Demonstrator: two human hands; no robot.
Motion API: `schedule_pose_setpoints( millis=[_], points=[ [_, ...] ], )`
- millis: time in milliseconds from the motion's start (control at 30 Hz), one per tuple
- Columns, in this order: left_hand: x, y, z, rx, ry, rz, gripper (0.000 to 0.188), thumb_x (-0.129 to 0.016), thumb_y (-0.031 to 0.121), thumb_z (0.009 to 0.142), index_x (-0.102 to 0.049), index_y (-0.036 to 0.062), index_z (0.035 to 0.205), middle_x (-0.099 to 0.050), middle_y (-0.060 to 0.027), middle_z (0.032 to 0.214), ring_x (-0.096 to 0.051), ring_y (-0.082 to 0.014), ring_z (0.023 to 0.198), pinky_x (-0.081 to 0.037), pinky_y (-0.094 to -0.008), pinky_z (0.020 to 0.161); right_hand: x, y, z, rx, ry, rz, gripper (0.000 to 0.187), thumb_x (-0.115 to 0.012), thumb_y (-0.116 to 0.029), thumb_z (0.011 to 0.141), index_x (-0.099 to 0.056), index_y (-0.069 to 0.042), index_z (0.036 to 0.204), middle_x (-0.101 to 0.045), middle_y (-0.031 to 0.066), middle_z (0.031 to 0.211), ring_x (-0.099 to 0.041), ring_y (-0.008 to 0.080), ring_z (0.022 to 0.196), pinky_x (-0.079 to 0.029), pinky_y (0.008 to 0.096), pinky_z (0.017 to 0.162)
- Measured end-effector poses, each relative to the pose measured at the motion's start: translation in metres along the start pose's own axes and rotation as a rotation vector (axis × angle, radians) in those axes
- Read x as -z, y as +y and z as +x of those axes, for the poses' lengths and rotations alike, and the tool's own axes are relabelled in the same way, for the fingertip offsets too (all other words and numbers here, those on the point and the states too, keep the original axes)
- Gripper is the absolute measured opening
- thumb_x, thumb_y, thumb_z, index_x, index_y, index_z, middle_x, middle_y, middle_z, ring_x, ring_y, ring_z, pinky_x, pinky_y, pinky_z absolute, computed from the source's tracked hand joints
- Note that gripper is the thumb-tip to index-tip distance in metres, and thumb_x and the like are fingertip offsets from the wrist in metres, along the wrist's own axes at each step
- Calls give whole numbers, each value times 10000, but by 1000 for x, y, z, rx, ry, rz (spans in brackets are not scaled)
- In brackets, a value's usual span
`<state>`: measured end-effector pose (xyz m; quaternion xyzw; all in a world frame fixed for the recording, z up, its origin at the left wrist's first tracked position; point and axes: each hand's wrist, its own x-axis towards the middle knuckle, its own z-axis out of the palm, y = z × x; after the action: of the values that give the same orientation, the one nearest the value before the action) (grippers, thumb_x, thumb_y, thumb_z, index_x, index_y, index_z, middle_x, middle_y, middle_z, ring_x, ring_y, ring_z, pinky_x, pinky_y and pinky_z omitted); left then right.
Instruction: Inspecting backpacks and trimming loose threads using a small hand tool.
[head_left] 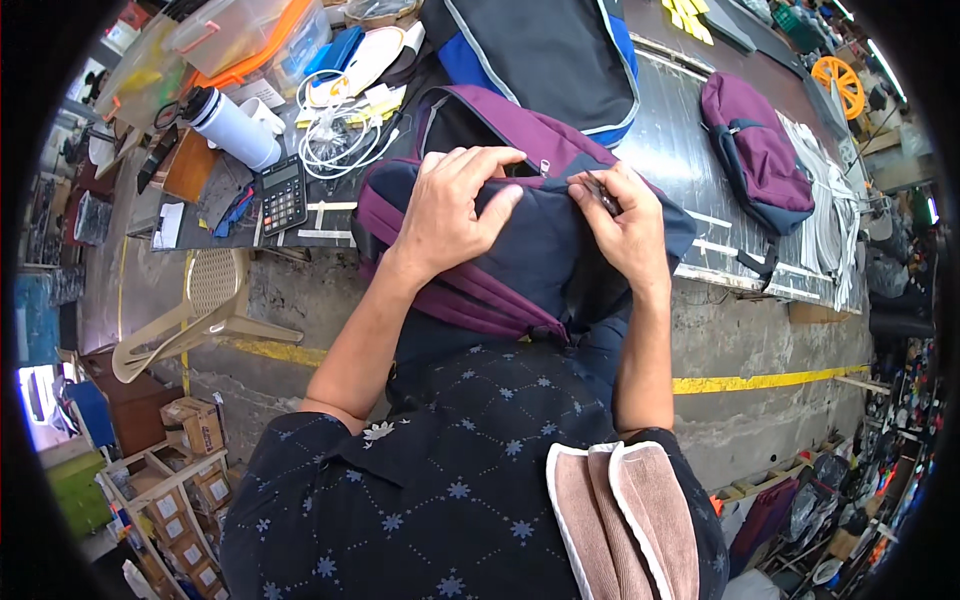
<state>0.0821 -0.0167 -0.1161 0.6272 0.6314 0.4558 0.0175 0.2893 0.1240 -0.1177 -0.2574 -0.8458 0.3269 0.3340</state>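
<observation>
A purple and dark navy backpack point(535, 225) stands in front of me at the table edge, its top partly unzipped so that the black inside shows. My left hand point(450, 205) lies over its upper left part, fingers bent across the opening and the thumb apart from them. Close to a zipper pull point(544, 168), my right hand point(628, 215) pinches at the seam. A small dark object sits between its fingers, too covered to name. Purple straps point(490, 305) hang along the side of the backpack nearest me.
On the table are a calculator point(283, 196), a pale bottle point(232, 128), a coiled white cable point(340, 130) and plastic boxes point(245, 40). A blue-black bag point(540, 60) lies behind; another purple backpack point(757, 150) is at right. A beige plastic chair point(215, 300) stands left.
</observation>
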Motion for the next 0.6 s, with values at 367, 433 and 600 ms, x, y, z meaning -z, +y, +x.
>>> schedule_pose_setpoints(
  millis=[367, 433, 600],
  points=[
    [14, 5, 3, -18, -108, 137, 195, -834, 193, 884, -782, 114, 1055, -714, -39, 972, -681, -255, 935, -445, -392, 808, -3, 16, 24, -80, -260, -74, 215, -736, -200, 1036, -729, 15, 1040, -643, 163, 798, -604, 216, 733, -496, 374, 721],
    [22, 6, 12, -77, -223, 239, 190, -834, 205, 878, -784, 111, 1036, -714, -39, 975, -677, -254, 883, -444, -402, 777, -5, 17, 24, -118, -306, 64, 227, -736, -211, 1039, -736, 16, 1050, -673, 146, 813, -603, 188, 735, -499, 360, 722],
    [17, 7, 34, -343, -165, 402, 145, -783, 219, 928, -706, 95, 926, -650, -60, 922, -680, -271, 851, -453, -421, 742, -1, -6, 24, -169, -213, -41, 262, -763, -241, 1024, -736, 19, 1046, -707, 77, 834, -617, 185, 748, -495, 334, 736]
  ],
)
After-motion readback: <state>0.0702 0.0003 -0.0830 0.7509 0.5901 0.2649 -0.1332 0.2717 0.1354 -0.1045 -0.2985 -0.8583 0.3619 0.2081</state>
